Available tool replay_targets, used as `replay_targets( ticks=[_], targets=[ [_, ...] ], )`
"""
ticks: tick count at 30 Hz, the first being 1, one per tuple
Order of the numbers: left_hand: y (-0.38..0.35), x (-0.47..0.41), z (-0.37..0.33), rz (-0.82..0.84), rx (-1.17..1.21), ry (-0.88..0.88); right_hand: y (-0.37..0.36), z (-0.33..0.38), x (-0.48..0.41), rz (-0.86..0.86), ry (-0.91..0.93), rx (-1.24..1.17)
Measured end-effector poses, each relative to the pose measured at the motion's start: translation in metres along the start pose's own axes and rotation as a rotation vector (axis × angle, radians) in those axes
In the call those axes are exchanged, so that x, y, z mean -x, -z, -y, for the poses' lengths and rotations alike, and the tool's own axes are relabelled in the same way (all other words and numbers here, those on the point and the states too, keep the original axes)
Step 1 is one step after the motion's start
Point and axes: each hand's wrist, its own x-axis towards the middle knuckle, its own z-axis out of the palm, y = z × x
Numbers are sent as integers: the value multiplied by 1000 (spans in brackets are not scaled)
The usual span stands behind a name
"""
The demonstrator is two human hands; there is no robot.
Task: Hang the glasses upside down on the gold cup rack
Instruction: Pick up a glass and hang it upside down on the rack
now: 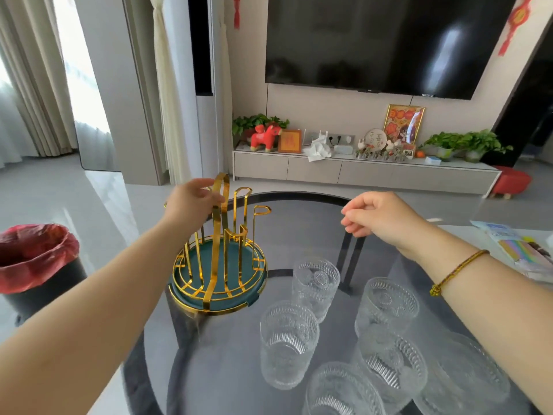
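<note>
The gold cup rack (220, 265) with a teal round base stands on the left part of the dark glass table (299, 223); its prongs are bare. My left hand (191, 205) rests at the rack's tall top handle, fingers around it. Several ribbed clear glasses stand upright to the right and in front of the rack: one nearest it (315, 284), one in front (287, 342), another to the right (387, 304), more toward the near edge (392, 369). My right hand (380, 214) hovers above the table's far side, fingers loosely curled, holding nothing.
A black bin with a red liner (36, 265) stands on the floor at the left. Packets and papers (520, 250) lie on a white surface at the right. Beyond the table are a TV cabinet (359, 172) and a red stool (511, 181).
</note>
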Motion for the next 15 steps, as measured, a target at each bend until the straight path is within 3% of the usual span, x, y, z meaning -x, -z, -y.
replay_targets(
  ticks=[4, 10, 15],
  targets=[
    [7, 11, -2, 9, 7, -5, -21, 2, 36, -53, -33, -120],
    [19, 37, 2, 5, 110, -13, -45, -7, 92, -100, 25, -40],
    [23, 52, 5, -54, 137, -51, -51, -21, 157, -403, 177, -152]
  ],
)
